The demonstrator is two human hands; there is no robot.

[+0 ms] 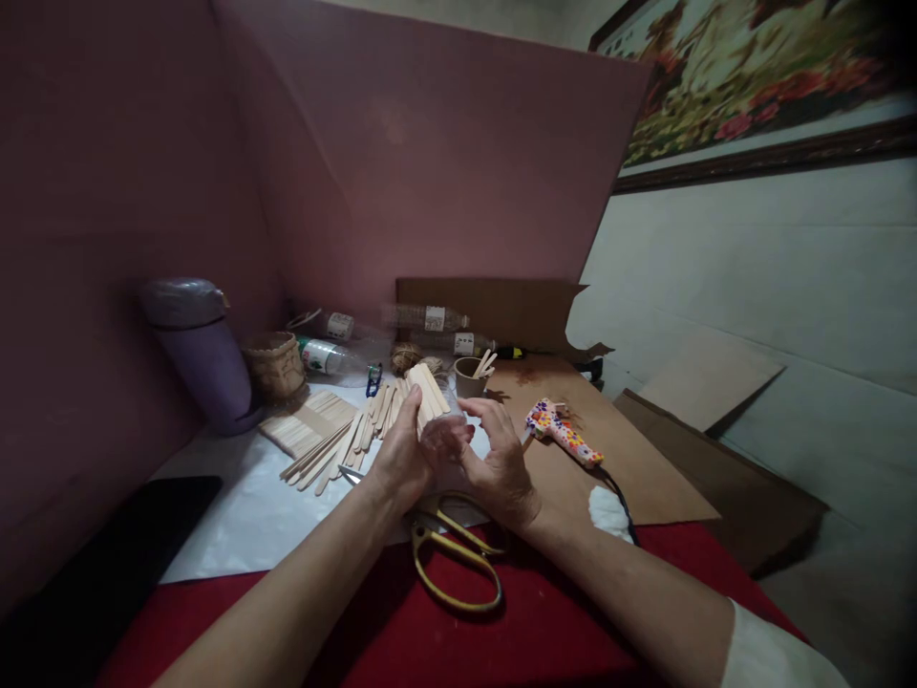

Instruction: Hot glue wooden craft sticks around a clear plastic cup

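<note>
My left hand (402, 454) is closed around a piece of clear plastic bottle (445, 441), its thumb up along the side. Flat wooden craft sticks (428, 390) stand side by side against the far side of the plastic. My right hand (498, 468) has its fingers curled at the plastic's right edge; the exact contact is partly hidden. Below both hands lie large scissors (458, 573) with yellow handles, their blades partly covered by my left wrist. Loose craft sticks (358, 430) are spread left of my left hand, beside a banded bundle of sticks (308, 423).
A floral glue gun (563, 433) rests on the cardboard sheet (645, 478) at right, near a white wad (608, 511). Behind are a small cup with sticks (469, 379), twine (406, 358), plastic bottles (326, 355), a woven basket (274, 366) and a purple tumbler (201, 358).
</note>
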